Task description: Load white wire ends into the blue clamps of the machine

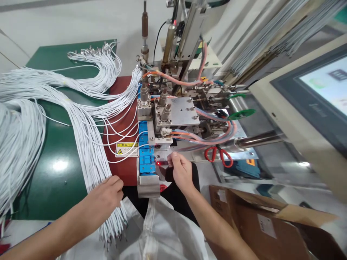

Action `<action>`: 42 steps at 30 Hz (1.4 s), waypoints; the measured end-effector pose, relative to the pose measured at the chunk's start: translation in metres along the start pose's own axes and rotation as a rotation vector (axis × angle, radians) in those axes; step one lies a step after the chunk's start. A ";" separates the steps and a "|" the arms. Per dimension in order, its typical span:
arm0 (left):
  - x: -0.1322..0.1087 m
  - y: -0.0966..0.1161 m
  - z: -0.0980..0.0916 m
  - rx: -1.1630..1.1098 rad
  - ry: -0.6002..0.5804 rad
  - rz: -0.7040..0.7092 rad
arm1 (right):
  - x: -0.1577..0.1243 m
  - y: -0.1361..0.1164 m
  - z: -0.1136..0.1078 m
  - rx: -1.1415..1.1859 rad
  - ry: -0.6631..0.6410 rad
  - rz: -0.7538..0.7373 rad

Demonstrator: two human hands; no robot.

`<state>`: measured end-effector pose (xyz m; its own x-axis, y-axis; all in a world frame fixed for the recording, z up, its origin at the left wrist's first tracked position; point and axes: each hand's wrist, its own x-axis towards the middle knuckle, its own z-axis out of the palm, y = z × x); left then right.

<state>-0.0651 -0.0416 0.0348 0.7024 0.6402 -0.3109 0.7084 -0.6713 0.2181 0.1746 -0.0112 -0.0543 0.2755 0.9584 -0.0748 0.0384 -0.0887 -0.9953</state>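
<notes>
Two bare hands work apart: the left hand [108, 191] bends its fingers over a bundle of white cables [86, 151] near their lower ends, beside a green tabletop [62, 191]; the right hand [181, 170] curls near a red light [158, 163]. Whether either grips anything is unclear. Beyond, cables reach blue blocks [146, 148] along a metal machine [179, 111].

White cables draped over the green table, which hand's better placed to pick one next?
Probably the left hand: it's on the white cables near their lower ends, while the right hand is beyond the blue blocks.
</notes>
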 end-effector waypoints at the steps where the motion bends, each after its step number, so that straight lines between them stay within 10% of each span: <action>1: 0.001 0.000 0.000 0.010 -0.028 0.000 | 0.000 -0.002 0.000 0.011 -0.007 0.000; 8: 0.031 0.001 -0.014 -0.207 0.012 0.144 | -0.008 -0.011 -0.001 0.034 -0.029 0.023; 16: 0.060 0.020 -0.001 -0.478 0.459 -0.161 | -0.031 -0.020 -0.009 0.177 -0.167 -0.150; 29: 0.080 0.047 0.011 -0.687 0.622 -0.287 | -0.013 -0.043 -0.012 0.034 -0.489 -0.165; 34: 0.076 0.043 0.019 -0.448 0.738 -0.120 | -0.017 -0.053 -0.007 -0.189 -0.332 -0.286; 42: 0.078 0.038 0.018 -0.809 0.658 -0.255 | -0.033 -0.034 0.011 0.020 -0.062 -0.181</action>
<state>0.0151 -0.0238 0.0016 0.2557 0.9640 0.0727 0.5054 -0.1974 0.8400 0.1534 -0.0370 -0.0183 0.2062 0.9732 0.1021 0.0628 0.0909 -0.9939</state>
